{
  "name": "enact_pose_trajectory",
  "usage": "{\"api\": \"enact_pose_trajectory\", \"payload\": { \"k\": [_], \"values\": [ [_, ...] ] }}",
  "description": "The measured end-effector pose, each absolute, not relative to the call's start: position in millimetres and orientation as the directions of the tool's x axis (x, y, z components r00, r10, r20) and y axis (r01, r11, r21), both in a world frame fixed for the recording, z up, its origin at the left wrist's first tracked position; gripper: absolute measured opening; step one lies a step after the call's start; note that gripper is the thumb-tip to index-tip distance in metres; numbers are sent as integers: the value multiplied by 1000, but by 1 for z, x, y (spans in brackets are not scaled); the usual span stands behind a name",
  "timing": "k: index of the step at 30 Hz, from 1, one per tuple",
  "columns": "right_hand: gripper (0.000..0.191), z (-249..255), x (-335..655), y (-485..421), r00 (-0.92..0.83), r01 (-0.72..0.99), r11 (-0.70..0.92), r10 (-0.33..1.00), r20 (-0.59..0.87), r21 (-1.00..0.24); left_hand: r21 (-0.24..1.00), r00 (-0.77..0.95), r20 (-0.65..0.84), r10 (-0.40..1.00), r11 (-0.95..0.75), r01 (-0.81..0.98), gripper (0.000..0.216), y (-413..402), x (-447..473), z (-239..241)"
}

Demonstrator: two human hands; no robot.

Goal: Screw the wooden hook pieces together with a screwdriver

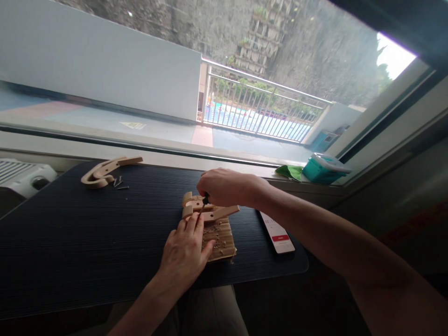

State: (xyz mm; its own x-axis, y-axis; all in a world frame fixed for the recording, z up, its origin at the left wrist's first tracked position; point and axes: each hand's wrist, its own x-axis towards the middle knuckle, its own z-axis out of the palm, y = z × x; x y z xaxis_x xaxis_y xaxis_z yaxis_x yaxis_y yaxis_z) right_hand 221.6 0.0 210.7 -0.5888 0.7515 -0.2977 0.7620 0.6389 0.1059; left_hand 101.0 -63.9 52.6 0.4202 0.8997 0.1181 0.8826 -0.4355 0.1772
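My right hand (220, 186) is closed around a screwdriver (205, 200) from above, hiding most of its handle. The shaft slants down to a pale wooden hook (213, 215) with a dark hole in it. My left hand (185, 245) lies with fingers stretched out, their tips by the hook and the shaft and the thumb apart. It rests over a block of corrugated cardboard (224, 240) pitted with holes. Beyond the first hook, a second wooden hook (194, 204) lies on the block. The screwdriver's tip is hidden by my left fingers.
Curved wooden pieces (96, 179) and several screws (121, 184) lie at the dark table's (87, 238) far left. A phone (280, 238) lies right of the block, under my right forearm. A teal box (325, 168) and a green leaf-like piece (290, 171) sit by the window.
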Motion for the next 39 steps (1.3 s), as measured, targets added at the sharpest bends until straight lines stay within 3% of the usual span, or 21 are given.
{"api": "enact_pose_trajectory", "payload": {
  "k": [7, 10, 17, 39],
  "values": [
    [28, 214, 217, -5, -500, 810, 566, 802, -327, 151, 182, 417, 103, 903, -429, 885, 57, -64, 100, 56],
    [34, 217, 217, -7, -519, 802, 581, 791, -324, 136, 182, 416, 93, 905, -426, 886, 56, -64, 100, 57],
    [26, 215, 213, -8, -532, 789, 588, 800, -279, 181, 194, 414, 90, 906, -424, 885, 54, -63, 100, 56],
    [26, 210, 216, -6, -560, 773, 608, 788, -256, 182, 210, 416, 71, 907, -421, 882, 56, -62, 100, 58]
  ]
}}
